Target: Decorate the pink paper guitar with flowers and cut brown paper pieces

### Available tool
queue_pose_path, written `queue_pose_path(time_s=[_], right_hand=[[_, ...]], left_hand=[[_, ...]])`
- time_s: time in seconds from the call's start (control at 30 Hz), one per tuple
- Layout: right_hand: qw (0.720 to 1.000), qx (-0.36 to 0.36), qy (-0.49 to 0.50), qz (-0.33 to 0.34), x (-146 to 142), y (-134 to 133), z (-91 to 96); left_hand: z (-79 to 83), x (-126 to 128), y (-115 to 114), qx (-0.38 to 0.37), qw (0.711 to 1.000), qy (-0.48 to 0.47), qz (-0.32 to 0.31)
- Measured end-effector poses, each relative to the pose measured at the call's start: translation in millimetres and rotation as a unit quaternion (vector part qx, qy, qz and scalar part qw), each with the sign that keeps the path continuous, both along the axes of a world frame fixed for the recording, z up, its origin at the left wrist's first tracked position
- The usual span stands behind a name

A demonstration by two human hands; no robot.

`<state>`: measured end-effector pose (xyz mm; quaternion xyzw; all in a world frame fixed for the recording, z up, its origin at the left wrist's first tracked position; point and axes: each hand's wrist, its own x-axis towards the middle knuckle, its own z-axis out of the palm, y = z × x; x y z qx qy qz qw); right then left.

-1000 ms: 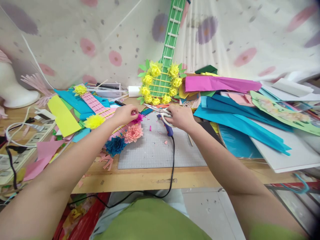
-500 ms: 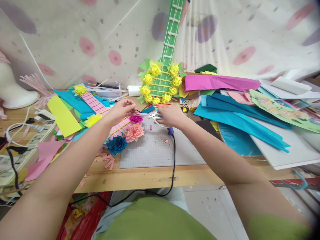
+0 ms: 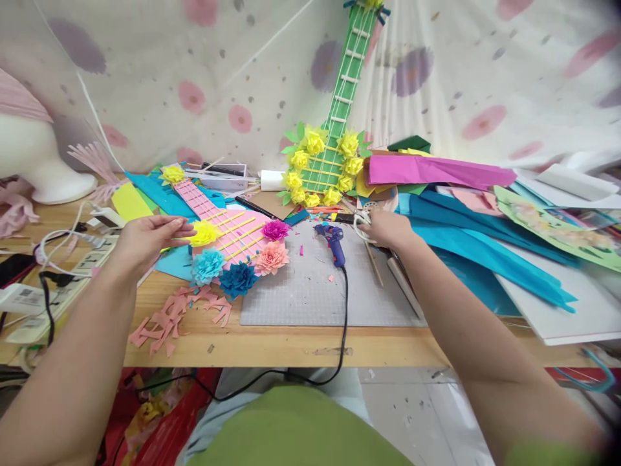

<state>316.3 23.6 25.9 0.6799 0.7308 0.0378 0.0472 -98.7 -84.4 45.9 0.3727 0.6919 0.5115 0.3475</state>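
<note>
My left hand [image 3: 148,246] is closed, thumb and fingertips pressed together beside a yellow paper flower [image 3: 204,233]. What it pinches, if anything, is hard to make out; a thin yellow edge shows under the fingers. That flower belongs to a pink paper guitar [image 3: 237,226] with yellow strips for strings. Light blue [image 3: 207,265], dark blue [image 3: 237,278], peach [image 3: 272,257] and magenta [image 3: 275,230] flowers line its lower rim. At the mat's far right, my right hand [image 3: 391,228] grips white-handled scissors [image 3: 359,226], their blades pointing away. Between the hands lies a purple glue gun [image 3: 334,244].
A grey cutting mat [image 3: 291,310] covers the table's middle, crossed by the glue gun's black cord [image 3: 345,310]. A green paper guitar [image 3: 326,165] leans at the back. Coloured paper [image 3: 436,169] is piled right; pink scraps [image 3: 165,320] and a power strip [image 3: 92,265] lie left.
My hands have moved apart: the left leftward to the yellow flower, the right rightward with the scissors. The glue gun is now uncovered, and the view has shifted slightly.
</note>
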Motion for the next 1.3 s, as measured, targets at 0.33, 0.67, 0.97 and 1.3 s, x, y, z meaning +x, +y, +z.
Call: queue_pose_path(time_s=[0.33,0.67,0.97,1.3], right_hand=[[0.998,-0.064,0.004,0.029,-7.3,1.9,-56.4],[0.961,0.141,0.239,-0.011,-35.4,-27.5,-12.6],[0.714,0.048,0.696,-0.061,-148.5,-25.4,-93.4],[0.612,-0.214,0.757,-0.078,-165.3,-15.7,-100.6]], left_hand=[[-38.0,-23.6,-22.9,0.121,0.986,-0.107,0.051],[-69.8,-27.7,-55.3,0.051,0.99,-0.099,0.091],[-82.5,-15.6,-53.9,0.074,0.986,-0.112,0.099],[-101.7,-35.3,-48.4,0.037,0.995,0.003,0.093]])
